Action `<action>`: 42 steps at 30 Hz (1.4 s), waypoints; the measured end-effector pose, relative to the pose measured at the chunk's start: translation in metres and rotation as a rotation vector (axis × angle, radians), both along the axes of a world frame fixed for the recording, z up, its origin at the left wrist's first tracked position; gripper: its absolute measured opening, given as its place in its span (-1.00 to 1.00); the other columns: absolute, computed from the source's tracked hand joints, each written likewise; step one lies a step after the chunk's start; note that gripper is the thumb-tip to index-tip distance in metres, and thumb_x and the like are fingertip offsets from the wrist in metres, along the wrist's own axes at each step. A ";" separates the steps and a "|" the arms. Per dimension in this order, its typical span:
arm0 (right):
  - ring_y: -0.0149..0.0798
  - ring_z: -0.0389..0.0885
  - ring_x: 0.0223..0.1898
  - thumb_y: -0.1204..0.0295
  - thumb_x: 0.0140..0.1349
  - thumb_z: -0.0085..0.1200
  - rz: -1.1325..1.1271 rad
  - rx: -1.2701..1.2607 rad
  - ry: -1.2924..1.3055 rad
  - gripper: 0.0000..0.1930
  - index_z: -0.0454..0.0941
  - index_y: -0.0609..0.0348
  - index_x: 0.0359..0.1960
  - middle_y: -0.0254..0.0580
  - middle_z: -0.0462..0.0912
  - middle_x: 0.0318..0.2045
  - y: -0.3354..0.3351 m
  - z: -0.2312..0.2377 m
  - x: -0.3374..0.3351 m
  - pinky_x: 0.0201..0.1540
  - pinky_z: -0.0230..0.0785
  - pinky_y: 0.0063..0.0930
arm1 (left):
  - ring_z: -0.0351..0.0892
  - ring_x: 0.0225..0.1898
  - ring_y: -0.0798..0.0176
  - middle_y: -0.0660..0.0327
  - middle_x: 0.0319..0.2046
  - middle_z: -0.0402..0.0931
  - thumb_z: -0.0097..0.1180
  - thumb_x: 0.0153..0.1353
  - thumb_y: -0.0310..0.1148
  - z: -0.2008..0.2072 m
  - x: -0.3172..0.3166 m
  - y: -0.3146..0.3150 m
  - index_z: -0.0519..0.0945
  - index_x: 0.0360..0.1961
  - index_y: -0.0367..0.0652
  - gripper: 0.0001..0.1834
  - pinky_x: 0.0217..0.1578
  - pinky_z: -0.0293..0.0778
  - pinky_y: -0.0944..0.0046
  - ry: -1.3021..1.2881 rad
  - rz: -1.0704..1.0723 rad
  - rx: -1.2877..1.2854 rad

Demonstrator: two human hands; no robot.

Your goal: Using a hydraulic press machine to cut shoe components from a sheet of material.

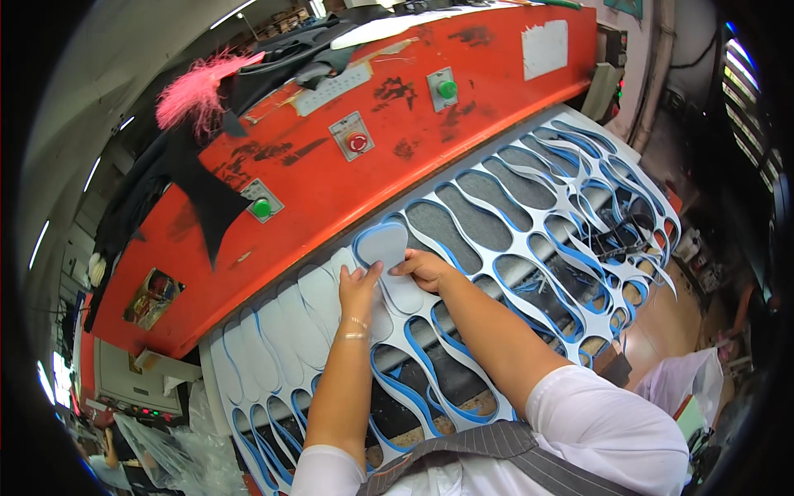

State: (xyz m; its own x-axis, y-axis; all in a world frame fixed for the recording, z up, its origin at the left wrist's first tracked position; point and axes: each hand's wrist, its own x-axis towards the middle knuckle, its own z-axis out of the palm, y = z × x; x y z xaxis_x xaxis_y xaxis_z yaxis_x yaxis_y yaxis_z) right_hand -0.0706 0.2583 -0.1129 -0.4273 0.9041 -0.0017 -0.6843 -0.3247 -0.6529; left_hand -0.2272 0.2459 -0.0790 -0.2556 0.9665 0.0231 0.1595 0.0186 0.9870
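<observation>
Both hands are at a stack or piece of white-and-blue foam shoe insoles [383, 240], whose rounded end stands above the cut sheet. My left hand [359, 291] has its thumb and fingers on the left edge. My right hand [423, 269] pinches the right edge, thumb on the white face. How many layers they hold I cannot tell. Around them lies the die-cut foam sheet [529, 241], white on top and blue beneath. Left of my hands, cut insole shapes [263, 343] still sit within the sheet; to the right, the sheet has insole-shaped holes.
A red machine beam [306, 178] runs along the far side, with two green buttons [262, 207] and a red button [356, 142]. Black cloth scraps [203, 194] and a pink fringed bundle [198, 89] hang over it. Clear plastic [178, 450] lies lower left.
</observation>
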 end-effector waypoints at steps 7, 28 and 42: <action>-0.23 0.52 -0.05 0.49 0.01 0.23 -0.054 -0.048 -0.079 -0.54 0.42 0.30 0.00 -0.10 0.55 -0.09 -0.003 0.004 0.002 0.07 0.33 -0.38 | 0.53 -0.30 0.30 0.27 -0.41 0.48 0.09 0.21 -0.29 0.046 -0.050 0.001 0.41 -0.15 -0.18 -0.74 -0.18 0.43 0.30 -0.561 -0.056 0.274; -0.22 0.47 -0.23 0.11 0.10 0.15 -0.200 0.025 -0.381 -0.53 0.51 0.28 -0.13 -0.09 0.52 -0.25 -0.007 0.010 -0.006 -0.22 0.39 -0.38 | 0.53 -0.27 0.29 0.16 -0.23 0.54 0.19 0.12 -0.38 0.164 -0.103 -0.048 0.49 -0.14 -0.30 -0.68 -0.20 0.46 0.26 -0.208 -0.169 0.452; -0.06 0.54 -0.12 -0.10 0.08 0.06 0.163 -0.107 -0.949 -0.32 0.51 0.46 -0.18 0.16 0.56 -0.20 0.007 0.029 -0.053 -0.19 0.41 -0.24 | 0.49 -0.13 0.13 0.24 -0.25 0.56 0.09 -0.16 -0.57 0.095 -0.108 -0.064 0.61 -0.60 0.01 -0.83 0.14 0.10 -0.08 1.644 -0.619 0.200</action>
State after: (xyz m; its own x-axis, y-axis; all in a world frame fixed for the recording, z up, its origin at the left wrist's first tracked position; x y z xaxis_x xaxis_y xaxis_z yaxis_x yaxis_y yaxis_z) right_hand -0.1235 0.2657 -0.0843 -0.3258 0.8089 -0.4894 0.1710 -0.4587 -0.8720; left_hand -0.3350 0.1820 0.0159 0.5197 0.8540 -0.0252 0.8330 -0.5131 -0.2068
